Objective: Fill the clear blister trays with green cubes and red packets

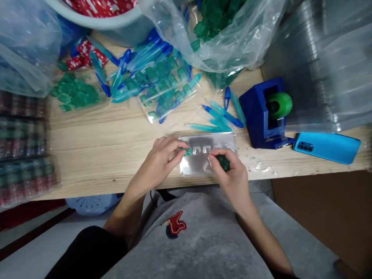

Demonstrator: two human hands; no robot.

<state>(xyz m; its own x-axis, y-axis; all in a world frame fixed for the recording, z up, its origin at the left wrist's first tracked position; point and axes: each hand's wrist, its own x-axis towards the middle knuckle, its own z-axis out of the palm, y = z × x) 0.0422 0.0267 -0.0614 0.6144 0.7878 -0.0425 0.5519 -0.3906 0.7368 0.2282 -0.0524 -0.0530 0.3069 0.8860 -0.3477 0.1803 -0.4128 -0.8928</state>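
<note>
A clear plastic tray (194, 167) with a row of small square pockets lies near the table's front edge. At its upper left corner my left hand (164, 161) pinches a small green piece (187, 152) between thumb and fingers. My right hand (231, 170) is over the tray's right part, thumb and forefinger together, with dark green pieces (223, 162) held in the curled fingers. Whether anything sits between the right fingertips is too small to tell. Beyond the tray lie blue and turquoise pens (219, 116).
A blue tape dispenser (257, 116) and a blue phone (328, 147) are at the right. Farther back are a filled clear tray (171, 91), green pieces (77, 93), a bag of green pieces (217, 19) and a round tub (116, 23). Packed trays (26, 178) are stacked at left.
</note>
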